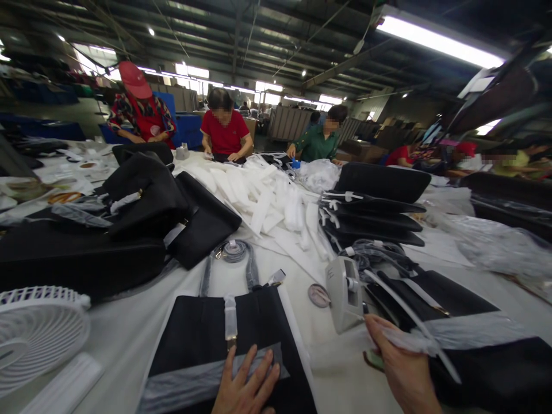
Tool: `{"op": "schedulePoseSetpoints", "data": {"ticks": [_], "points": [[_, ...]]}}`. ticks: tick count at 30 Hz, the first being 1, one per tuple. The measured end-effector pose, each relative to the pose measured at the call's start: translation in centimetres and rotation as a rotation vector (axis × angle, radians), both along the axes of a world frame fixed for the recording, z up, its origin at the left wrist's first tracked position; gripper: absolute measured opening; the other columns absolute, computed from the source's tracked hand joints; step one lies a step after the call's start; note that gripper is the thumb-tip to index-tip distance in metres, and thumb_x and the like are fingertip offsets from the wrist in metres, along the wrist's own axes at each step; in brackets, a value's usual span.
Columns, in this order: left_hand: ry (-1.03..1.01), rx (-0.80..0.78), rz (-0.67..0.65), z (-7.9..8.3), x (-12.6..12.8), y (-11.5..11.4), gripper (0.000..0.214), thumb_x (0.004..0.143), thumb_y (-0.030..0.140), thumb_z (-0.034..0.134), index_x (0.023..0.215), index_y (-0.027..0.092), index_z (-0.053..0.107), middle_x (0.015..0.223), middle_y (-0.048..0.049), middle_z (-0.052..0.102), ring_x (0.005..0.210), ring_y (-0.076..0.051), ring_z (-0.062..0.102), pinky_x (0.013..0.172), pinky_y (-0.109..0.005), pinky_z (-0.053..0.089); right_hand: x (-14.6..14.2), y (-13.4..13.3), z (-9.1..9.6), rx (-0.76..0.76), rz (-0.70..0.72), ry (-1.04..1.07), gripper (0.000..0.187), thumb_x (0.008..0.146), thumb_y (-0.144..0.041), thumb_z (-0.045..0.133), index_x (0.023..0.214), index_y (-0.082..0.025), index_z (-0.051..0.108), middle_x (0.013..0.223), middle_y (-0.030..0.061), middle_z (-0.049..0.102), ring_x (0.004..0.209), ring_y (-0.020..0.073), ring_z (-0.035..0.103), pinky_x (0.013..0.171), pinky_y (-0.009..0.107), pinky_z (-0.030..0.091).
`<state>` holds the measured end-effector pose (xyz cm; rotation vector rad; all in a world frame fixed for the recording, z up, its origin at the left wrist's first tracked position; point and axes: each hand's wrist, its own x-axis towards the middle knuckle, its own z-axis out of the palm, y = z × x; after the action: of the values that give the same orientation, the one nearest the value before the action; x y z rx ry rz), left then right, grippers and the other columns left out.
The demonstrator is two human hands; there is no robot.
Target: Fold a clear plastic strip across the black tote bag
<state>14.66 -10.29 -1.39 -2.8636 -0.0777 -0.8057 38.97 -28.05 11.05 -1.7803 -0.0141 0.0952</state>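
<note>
A black handbag point(196, 328) lies flat before me, a grey translucent film band point(185, 382) across its front and white wrap around its closure strap point(230, 316). My left hand point(248, 382) rests on the bag with fingers spread, just below the metal clasp. Closed, my right hand point(403, 365) grips crumpled clear plastic film point(409, 340) to the right of the bag. Beside that hand stands a white tape dispenser point(345, 296). Wrapped handles rise above the bag's top edge, with a coiled strap point(235, 251) between them.
A white fan point(41, 339) stands at left. Black bags point(142, 195) are piled behind it, with more stacked at right point(379, 184). White foam strips point(259, 195) heap up mid-table. A round object point(319, 295) lies near the dispenser. Several co-workers sit across the table.
</note>
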Motion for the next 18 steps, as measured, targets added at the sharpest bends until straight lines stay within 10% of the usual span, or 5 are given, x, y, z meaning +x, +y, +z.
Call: {"op": "schedulePoseSetpoints", "data": {"ticks": [4,9,18], "points": [[0.013,-0.022,0.001,0.2,-0.1,0.0,0.058,0.086,0.063,0.046,0.137,0.035,0.045,0.151,0.0063,0.038,0.147,-0.03,0.004,0.116,-0.062,-0.012,0.7,-0.7,2.0,-0.214,-0.03,-0.105,0.06,0.055,-0.068,0.075,0.083,-0.015,0.072,0.053,0.0016,0.058,0.046,0.0148,0.049,0.041,0.028,0.04],[0.083,-0.1,0.011,0.7,-0.4,0.0,0.06,0.088,0.06,0.045,0.142,0.035,0.036,0.155,0.0059,0.032,0.141,-0.028,0.022,0.115,-0.06,-0.014,0.3,0.0,6.2,-0.645,0.361,-0.384,0.063,0.046,-0.082,0.062,0.063,-0.022,0.073,0.063,0.0133,0.068,0.059,0.026,0.061,0.054,0.038,0.042],[0.135,-0.23,0.044,1.2,-0.6,-0.2,0.06,0.09,0.06,0.039,0.145,0.045,0.022,0.156,0.0048,0.028,0.133,-0.029,0.037,0.112,-0.061,-0.016,-7.1,8.0,6.8,-0.488,1.066,-0.343,0.055,0.084,-0.064,0.047,0.047,-0.024,0.05,0.043,-0.0001,0.047,0.042,0.0132,0.04,0.048,0.031,0.026]]}}
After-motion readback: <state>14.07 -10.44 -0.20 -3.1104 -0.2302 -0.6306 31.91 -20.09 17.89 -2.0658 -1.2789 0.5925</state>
